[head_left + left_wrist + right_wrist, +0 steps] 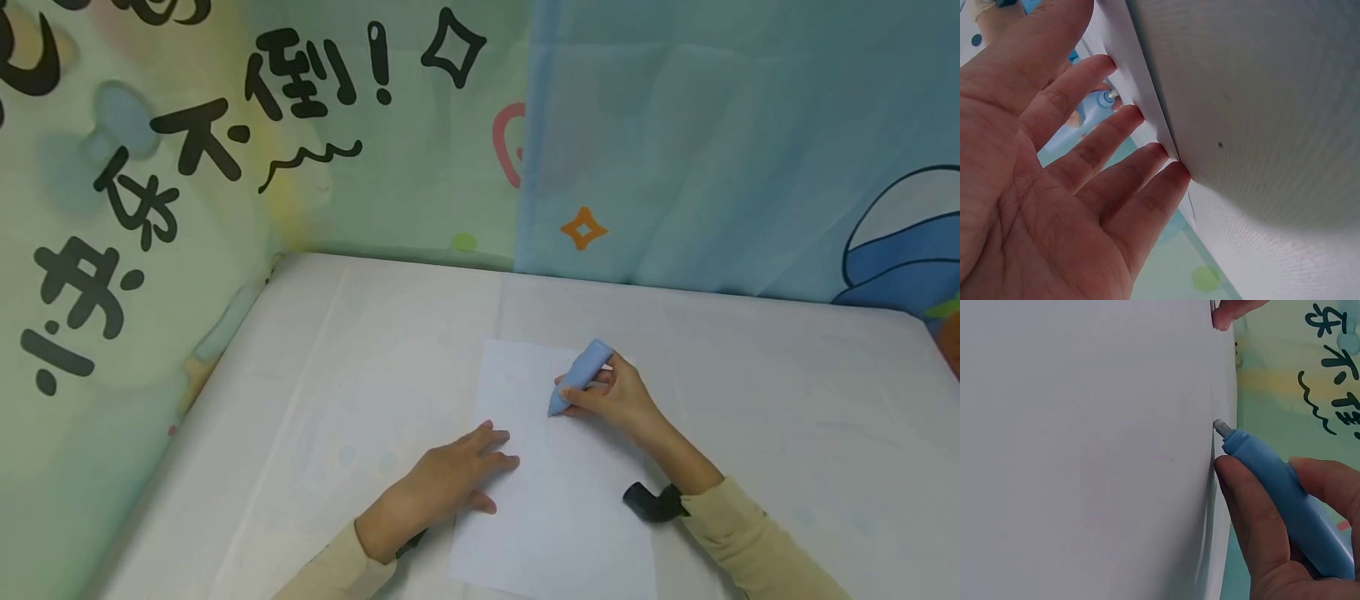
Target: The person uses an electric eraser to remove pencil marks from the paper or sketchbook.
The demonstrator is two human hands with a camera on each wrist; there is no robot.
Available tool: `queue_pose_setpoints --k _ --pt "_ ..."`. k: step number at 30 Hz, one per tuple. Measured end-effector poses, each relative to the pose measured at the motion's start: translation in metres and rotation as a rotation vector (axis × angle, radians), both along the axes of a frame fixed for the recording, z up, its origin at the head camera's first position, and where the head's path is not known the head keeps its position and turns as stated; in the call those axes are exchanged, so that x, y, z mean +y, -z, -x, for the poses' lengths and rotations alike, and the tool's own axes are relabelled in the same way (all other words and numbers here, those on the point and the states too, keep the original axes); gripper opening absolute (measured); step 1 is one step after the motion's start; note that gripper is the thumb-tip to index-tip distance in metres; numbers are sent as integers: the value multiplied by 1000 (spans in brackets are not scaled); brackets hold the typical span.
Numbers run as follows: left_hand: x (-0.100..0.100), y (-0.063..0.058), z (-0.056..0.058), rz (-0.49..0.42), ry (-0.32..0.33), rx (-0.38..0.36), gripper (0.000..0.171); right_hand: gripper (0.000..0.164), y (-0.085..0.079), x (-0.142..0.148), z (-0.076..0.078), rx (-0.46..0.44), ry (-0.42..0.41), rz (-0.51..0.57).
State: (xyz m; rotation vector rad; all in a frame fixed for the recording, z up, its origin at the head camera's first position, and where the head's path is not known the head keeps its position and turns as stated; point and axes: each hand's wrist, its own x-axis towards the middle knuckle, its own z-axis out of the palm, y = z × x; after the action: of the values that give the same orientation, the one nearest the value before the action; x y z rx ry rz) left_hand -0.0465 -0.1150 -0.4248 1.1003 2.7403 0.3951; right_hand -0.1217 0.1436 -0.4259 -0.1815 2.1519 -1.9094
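A sheet of white paper [540, 517] lies flat in front of me. My right hand [611, 396] pinches a thick light-blue electric eraser [1285, 494] between thumb and fingers. Its short grey tip points down at the upper part of the sheet, right at the surface in the right wrist view. The eraser body [585, 371] slants up and to the right. My left hand [457, 471] rests with spread, nearly straight fingers at the left edge of the paper. In the left wrist view its fingertips [1179, 172] touch along that edge; the palm holds nothing.
A white cloth [360, 358] with faint creases covers the table under the paper. Printed curtains stand behind it, green [420, 192] at the left and blue [712, 150] at the right. A black wrist-worn device [652, 502] juts out by the right sleeve.
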Motion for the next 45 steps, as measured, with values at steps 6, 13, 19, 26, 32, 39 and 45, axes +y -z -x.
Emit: queue_pose_setpoints --k 6,13,19,26,32,39,45 --pt "0 2 1 -5 7 15 57 42 1 0 -5 5 -30 -5" --pt "0 2 0 -9 9 16 57 41 2 0 -8 8 -38 -5" --pt "1 3 1 3 11 24 57 43 4 0 -5 33 -26 -15" --pt "3 1 1 29 -3 -5 57 42 3 2 -1 41 11 -5" --pt "2 0 0 15 -6 -11 57 42 0 2 3 33 12 15" --pt "2 0 0 13 -1 2 58 41 0 1 2 27 -15 5" --pt "1 1 0 5 -2 5 58 43 1 1 -1 23 -3 -3"
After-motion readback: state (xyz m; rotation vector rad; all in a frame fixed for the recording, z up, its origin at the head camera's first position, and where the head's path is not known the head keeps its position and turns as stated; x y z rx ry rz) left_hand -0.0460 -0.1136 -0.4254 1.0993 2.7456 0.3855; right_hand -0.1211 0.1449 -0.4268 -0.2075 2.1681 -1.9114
